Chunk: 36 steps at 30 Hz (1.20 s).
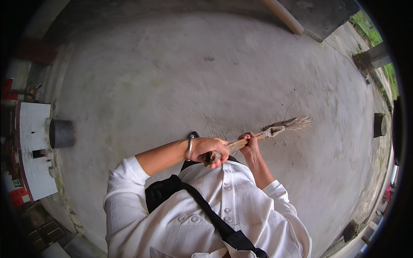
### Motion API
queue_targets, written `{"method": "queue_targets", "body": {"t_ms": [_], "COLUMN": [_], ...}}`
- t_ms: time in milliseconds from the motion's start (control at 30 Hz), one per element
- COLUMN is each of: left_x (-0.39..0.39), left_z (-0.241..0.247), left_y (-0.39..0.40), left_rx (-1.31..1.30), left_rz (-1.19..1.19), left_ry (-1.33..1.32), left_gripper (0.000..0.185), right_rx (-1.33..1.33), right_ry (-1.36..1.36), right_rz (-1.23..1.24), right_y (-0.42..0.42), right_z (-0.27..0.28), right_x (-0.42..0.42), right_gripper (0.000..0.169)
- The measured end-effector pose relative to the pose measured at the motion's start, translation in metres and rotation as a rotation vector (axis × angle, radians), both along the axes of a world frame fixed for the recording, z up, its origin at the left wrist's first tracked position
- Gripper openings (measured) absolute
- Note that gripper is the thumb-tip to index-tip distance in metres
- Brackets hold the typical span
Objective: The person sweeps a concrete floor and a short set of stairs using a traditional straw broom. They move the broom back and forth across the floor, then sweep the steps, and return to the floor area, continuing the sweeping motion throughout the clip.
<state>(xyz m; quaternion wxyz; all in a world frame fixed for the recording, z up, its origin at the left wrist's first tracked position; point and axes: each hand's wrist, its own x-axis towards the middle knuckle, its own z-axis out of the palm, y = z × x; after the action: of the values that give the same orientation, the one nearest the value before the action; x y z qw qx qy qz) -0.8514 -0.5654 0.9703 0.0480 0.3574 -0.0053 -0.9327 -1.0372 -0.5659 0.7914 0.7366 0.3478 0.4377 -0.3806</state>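
Note:
A straw broom lies slantwise before my waist, its bristles up and to the right, off to my right side. My left hand, with a silver bangle on the wrist, is closed around the handle's near end. Farther along the handle, my right hand grips it below the bound neck. The frayed bristle head appears over the grey concrete floor; whether it touches the floor I cannot tell. Part of a dark shoe shows beyond my left wrist.
A dark metal bucket stands at the left beside a white tiled structure. At the upper right are a pole, a dark wall block and a pillar. Dark stumpy objects stand along the right floor edge. A black strap crosses my white shirt.

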Motion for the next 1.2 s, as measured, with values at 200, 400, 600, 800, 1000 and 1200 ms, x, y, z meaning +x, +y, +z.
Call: {"method": "queue_targets", "body": {"t_ms": [200,400,600,800,1000,1200], "left_x": [0.038,0.051,0.117,0.106,0.078,-0.028], "left_z": [0.062,0.088,0.059,-0.044,-0.066,-0.075], "left_y": [0.027,0.049,-0.024,-0.055,-0.112,-0.128], "left_rx": [-0.053,0.013,0.037,-0.173,-0.034,0.090], "left_rz": [0.148,0.564,0.765,0.804,0.728,0.554], "left_ry": [-0.251,-0.449,-0.534,-0.568,-0.434,-0.308], "left_gripper": [0.039,0.037,0.015,0.017,0.014,0.013], "right_rx": [0.008,-0.095,-0.163,-0.232,-0.037,0.047], "right_ry": [-0.247,-0.380,-0.420,-0.425,-0.641,-0.719], "right_rz": [0.326,0.622,0.645,0.534,0.397,0.072], "right_y": [-0.010,-0.005,-0.074,-0.083,-0.139,-0.139], "right_z": [0.031,0.023,0.003,-0.109,-0.131,-0.118], "right_x": [0.104,0.190,0.298,0.332,0.271,0.138], "right_gripper": [0.024,0.018,0.016,0.010,0.011,0.012]}}
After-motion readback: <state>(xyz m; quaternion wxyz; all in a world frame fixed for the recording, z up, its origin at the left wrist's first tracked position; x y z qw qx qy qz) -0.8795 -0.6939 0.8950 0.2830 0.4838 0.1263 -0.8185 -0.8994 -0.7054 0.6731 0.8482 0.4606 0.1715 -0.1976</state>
